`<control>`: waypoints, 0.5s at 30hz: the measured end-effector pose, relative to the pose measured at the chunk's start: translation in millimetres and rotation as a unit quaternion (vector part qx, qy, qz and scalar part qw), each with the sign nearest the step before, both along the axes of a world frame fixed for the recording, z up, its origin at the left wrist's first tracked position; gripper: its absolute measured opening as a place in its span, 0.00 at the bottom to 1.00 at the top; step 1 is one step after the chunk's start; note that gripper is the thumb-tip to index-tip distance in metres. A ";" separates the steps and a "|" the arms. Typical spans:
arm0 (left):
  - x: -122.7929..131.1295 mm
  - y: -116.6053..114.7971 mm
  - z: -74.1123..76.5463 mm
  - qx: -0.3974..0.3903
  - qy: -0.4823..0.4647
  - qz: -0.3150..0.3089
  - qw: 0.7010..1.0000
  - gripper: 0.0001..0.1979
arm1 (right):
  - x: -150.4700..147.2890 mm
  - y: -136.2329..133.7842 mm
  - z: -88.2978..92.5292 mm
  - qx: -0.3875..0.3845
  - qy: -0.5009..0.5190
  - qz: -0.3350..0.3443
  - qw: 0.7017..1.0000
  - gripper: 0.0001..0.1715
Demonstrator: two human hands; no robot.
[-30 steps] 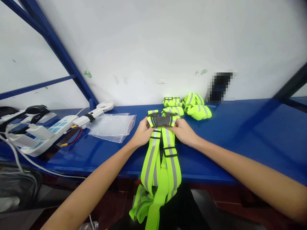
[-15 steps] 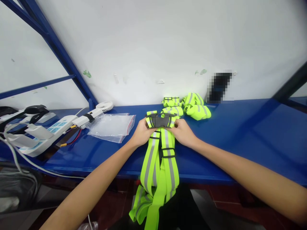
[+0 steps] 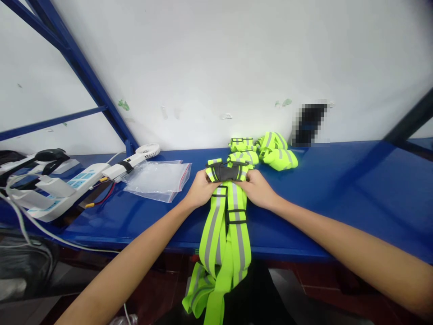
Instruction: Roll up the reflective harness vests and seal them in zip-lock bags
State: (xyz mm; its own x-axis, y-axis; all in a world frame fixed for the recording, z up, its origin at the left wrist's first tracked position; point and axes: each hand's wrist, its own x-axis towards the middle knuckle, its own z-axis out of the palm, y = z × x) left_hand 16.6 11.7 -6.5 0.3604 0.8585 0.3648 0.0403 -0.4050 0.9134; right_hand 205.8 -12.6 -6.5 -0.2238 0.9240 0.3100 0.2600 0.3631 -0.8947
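Note:
Between my two hands is a neon yellow-green reflective harness [image 3: 210, 239] with grey stripes and black strap sliders. Its black buckle [image 3: 227, 173] lies across the top, over the table. My left hand [image 3: 200, 188] is closed on the strap at the buckle's left end. At the right end, my right hand [image 3: 258, 188] pinches the strap, thumb toward the buckle. Some fingertips are hidden behind the webbing. Long loops of the harness hang down past the table's front edge. Just behind the buckle lie rolled yellow-green straps [image 3: 242, 157], and a second folded bundle [image 3: 278, 152] lies to their right.
Clear zip bags [image 3: 157, 179] lie on the blue table [image 3: 338, 198] left of my hands. Farther left are a small white fan [image 3: 147, 150], a power strip [image 3: 72, 187] and cables. A pixelated dark object [image 3: 309, 124] leans at the white wall. Blue frame posts [image 3: 91, 81] rise at the side.
Almost nothing differs. Both hands keep their grip at the buckle, and the hanging straps have shifted very slightly.

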 end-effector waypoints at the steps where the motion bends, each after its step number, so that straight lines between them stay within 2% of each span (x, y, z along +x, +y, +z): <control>1: -0.2 0.4 -0.1 0.001 0.003 -0.001 1.000 0.22 | -0.4 0.0 -0.2 0.007 0.000 -0.005 1.000 0.08; 5: -0.3 -0.1 0.8 0.015 0.009 -0.001 1.000 0.24 | -1.3 -0.3 -1.6 0.019 -0.010 -0.021 1.000 0.07; 11: 1.1 -0.9 0.0 0.016 0.001 0.011 1.000 0.20 | -2.9 -1.2 -1.7 0.034 -0.042 -0.030 0.998 0.08; 15: 0.1 0.4 -0.6 0.021 -0.001 0.039 0.999 0.18 | -5.9 -7.1 4.6 0.057 -0.039 0.017 0.997 0.14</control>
